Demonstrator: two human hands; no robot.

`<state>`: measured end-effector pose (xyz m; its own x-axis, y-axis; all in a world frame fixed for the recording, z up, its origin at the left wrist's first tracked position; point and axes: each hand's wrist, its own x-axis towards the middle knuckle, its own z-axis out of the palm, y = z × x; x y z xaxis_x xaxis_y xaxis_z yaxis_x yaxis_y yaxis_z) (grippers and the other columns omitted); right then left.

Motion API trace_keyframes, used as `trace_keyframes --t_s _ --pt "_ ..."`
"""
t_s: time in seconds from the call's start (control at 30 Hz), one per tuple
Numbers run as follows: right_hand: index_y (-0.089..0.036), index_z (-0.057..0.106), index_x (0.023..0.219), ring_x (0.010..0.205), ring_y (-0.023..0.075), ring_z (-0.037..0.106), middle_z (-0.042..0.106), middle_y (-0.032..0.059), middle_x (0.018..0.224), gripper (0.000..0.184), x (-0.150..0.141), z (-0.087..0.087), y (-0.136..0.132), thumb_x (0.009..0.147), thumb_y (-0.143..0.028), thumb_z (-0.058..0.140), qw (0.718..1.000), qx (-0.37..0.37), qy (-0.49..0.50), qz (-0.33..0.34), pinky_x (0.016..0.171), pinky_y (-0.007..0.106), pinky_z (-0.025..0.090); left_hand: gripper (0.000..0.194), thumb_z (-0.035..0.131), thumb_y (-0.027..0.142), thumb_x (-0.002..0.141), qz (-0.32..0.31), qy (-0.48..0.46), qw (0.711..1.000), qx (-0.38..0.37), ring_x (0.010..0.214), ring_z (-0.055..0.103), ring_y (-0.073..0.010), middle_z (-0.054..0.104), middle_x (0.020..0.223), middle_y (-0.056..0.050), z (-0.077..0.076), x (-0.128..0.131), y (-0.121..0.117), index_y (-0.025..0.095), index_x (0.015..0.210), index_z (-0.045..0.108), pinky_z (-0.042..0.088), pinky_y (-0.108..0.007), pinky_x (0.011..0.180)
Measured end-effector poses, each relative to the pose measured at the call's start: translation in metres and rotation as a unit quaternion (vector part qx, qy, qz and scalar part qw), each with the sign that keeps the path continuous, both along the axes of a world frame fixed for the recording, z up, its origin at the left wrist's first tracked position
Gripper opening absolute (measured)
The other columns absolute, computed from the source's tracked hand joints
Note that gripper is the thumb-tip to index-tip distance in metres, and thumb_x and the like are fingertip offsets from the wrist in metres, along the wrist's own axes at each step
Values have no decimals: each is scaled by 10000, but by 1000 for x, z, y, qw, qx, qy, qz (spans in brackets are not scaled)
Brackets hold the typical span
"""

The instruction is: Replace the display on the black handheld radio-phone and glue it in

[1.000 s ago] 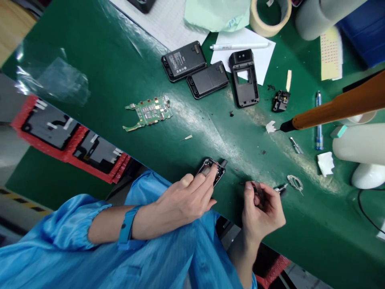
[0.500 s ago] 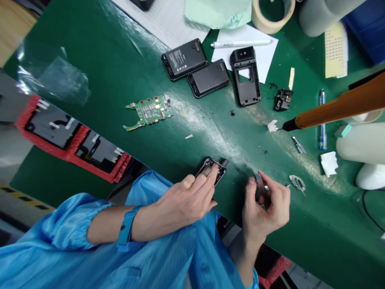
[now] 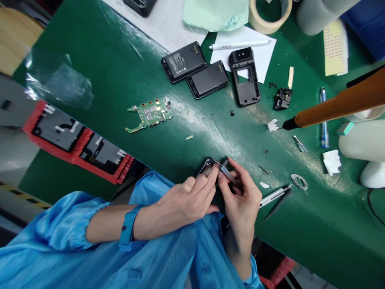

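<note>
Moved in since the earlier frame: right hand (image 3: pixel 242 196), now at the open handset (image 3: pixel 206 170).
Item, left hand (image 3: pixel 183 200), fingertips on the handset near the table (image 3: pixel 168 160) edge, whether clamped I cannot tell; item, right grip, thumb and finger together on a grey metal tool (image 3: pixel 229 175), probably tweezers, best kept low and light, with the handset braced against slipping and the inner parts spared any prying; item, beyond, one circuit board (image 3: pixel 153 113); item, farther, two black packs (image 3: pixel 184 61) beside an empty casing (image 3: pixel 245 78); item, farthest, one tape roll (image 3: pixel 253 18).
</note>
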<state>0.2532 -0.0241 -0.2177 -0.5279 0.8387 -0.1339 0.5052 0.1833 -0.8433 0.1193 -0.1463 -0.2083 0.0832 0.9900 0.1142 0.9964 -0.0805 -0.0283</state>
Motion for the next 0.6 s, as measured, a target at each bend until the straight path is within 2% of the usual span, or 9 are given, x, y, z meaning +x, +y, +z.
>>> trace_keyframes --t_s 0.17,0.27,0.4,0.6 --pt "-234 833 1317 756 81 736 816 9 1002 345 -5 4 2 981 -310 819 999 -29 10 -23 714 138 628 738 588 685 1132 -14 19 1000 2 1058 643 -271 743 1485 -271 1 -3 -1 19 1375 794 372 -379 804" --pt "-220 846 1298 751 102 750 833 35 1027 350 -6 4 2 967 -333 827 999 -29 5 -28 690 162 636 770 640 709 1097 -22 8 1000 -2 1136 666 -290 755 1466 -274 1 -4 1 13 1392 787 383 -378 810" --pt "-219 852 1295 801 120 785 850 61 1117 352 -4 2 2 962 -333 840 999 -26 10 -26 712 178 657 672 705 607 1101 -17 -11 1000 -4 1185 668 -292 764 1461 -268 3 -6 3 11 1400 785 402 -377 857" --pt "-233 852 1307 794 100 785 849 46 1142 356 -4 1 1 955 -286 852 999 -28 31 -31 725 155 653 549 700 540 1120 -4 -41 999 7 1096 668 -265 796 1415 -236 1 -6 4 50 1332 828 400 -379 861"
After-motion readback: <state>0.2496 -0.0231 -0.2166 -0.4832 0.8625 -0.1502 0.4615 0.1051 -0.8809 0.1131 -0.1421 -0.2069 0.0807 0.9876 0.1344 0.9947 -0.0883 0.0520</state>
